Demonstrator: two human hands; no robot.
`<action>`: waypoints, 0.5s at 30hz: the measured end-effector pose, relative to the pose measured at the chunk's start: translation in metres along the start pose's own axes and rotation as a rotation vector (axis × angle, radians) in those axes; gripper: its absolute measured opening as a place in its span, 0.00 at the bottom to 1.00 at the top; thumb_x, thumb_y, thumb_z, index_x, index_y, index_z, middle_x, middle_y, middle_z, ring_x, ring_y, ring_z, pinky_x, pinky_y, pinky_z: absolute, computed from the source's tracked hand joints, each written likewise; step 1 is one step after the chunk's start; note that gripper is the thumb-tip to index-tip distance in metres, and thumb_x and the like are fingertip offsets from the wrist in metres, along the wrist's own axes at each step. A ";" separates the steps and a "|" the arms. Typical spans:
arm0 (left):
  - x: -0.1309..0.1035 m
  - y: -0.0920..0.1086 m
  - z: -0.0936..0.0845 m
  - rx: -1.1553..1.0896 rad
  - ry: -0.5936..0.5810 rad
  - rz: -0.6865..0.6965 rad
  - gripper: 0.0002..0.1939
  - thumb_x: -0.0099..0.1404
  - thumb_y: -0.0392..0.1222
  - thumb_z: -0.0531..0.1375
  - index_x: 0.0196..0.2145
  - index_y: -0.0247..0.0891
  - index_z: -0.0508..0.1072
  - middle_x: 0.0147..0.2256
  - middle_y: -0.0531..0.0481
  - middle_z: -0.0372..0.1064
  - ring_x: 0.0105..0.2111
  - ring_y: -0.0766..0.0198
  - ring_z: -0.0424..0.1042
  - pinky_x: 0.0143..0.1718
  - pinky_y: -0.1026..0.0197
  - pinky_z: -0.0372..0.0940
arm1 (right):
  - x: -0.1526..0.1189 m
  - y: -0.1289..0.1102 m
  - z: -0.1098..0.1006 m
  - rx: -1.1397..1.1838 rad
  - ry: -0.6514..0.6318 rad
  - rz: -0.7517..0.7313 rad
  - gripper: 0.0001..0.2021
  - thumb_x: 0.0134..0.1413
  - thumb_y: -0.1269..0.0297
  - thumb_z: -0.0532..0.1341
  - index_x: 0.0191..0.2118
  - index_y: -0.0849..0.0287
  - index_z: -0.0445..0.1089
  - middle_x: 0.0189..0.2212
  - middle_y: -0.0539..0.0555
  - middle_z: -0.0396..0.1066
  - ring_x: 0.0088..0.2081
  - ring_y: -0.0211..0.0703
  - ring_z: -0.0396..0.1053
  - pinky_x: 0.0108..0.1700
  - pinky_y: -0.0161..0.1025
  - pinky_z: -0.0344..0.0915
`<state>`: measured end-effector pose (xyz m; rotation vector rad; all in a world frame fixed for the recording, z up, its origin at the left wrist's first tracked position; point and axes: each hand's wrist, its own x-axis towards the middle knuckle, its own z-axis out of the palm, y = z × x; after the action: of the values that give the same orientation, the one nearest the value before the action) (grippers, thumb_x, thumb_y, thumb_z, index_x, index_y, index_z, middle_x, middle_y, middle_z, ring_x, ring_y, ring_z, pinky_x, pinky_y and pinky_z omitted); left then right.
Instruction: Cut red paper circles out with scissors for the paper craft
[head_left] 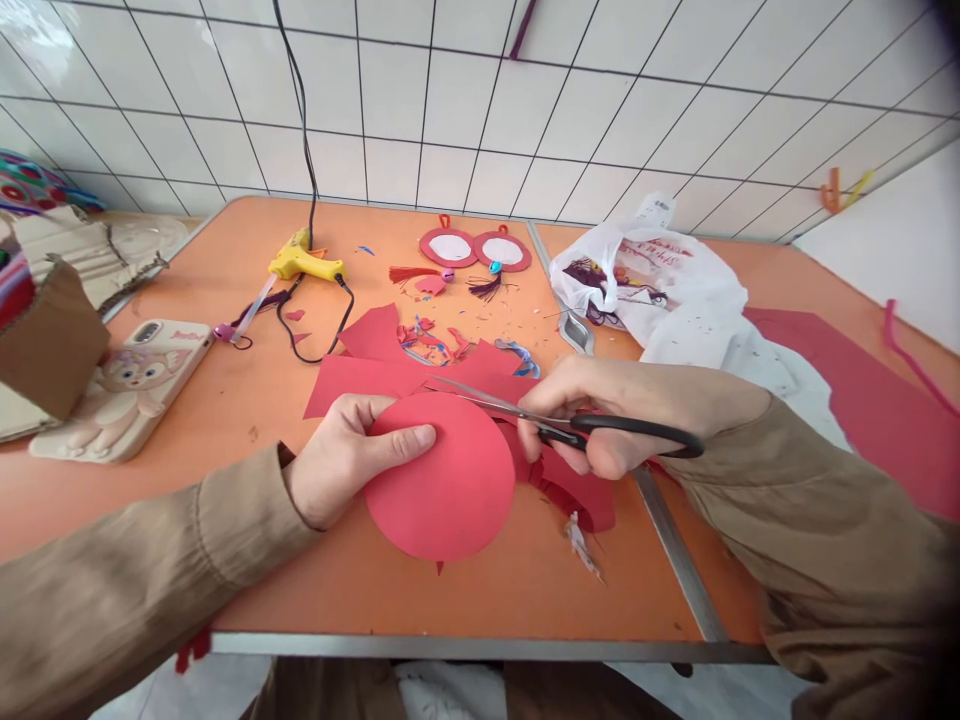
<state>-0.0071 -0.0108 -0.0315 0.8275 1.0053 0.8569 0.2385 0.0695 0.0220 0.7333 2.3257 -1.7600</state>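
A round red paper disc (450,490) is pinched by my left hand (360,445), the thumb flat on its upper left face. My right hand (592,405) grips a pair of scissors (637,428) with black handles. The metal blades point left, slightly parted, along the disc's top edge. Red paper offcuts (367,380) lie on the table behind the disc, and a curled red strip (585,490) lies under my right hand. Part of that strip is hidden by the disc and the hand.
A yellow glue gun (304,262) with its black cord lies at the back left. Nearer are a phone in a cartoon case (127,390) and a cardboard box (52,340). Two red-rimmed ovals (475,248) lie at the back. A white plastic bag (652,270) stands to the right.
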 end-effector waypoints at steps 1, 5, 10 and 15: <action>0.000 0.000 0.000 0.003 -0.007 -0.006 0.10 0.52 0.44 0.70 0.24 0.34 0.79 0.24 0.46 0.77 0.22 0.61 0.74 0.23 0.64 0.68 | 0.001 0.000 0.001 0.004 0.003 -0.016 0.36 0.40 0.30 0.59 0.33 0.66 0.69 0.21 0.50 0.65 0.19 0.32 0.60 0.20 0.30 0.54; 0.000 -0.001 0.000 -0.012 -0.042 -0.022 0.09 0.52 0.44 0.70 0.27 0.34 0.80 0.25 0.47 0.78 0.23 0.62 0.75 0.23 0.65 0.68 | 0.005 0.000 0.007 0.017 0.032 -0.064 0.32 0.44 0.33 0.60 0.31 0.65 0.67 0.21 0.50 0.64 0.21 0.32 0.59 0.21 0.31 0.55; -0.002 -0.001 0.000 -0.017 -0.054 -0.039 0.10 0.52 0.44 0.70 0.27 0.34 0.80 0.24 0.47 0.78 0.23 0.63 0.74 0.23 0.65 0.69 | 0.007 -0.005 0.010 -0.043 0.068 -0.087 0.32 0.45 0.33 0.59 0.27 0.64 0.65 0.18 0.47 0.59 0.20 0.32 0.54 0.20 0.31 0.51; -0.001 -0.002 0.000 -0.038 -0.058 0.007 0.09 0.52 0.44 0.70 0.25 0.35 0.80 0.24 0.48 0.77 0.23 0.63 0.74 0.24 0.65 0.69 | 0.006 -0.006 0.007 -0.160 0.070 -0.069 0.37 0.45 0.28 0.53 0.29 0.66 0.67 0.19 0.49 0.61 0.20 0.34 0.58 0.21 0.33 0.54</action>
<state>-0.0071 -0.0119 -0.0328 0.8196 0.9331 0.8512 0.2291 0.0635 0.0230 0.7072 2.5310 -1.5750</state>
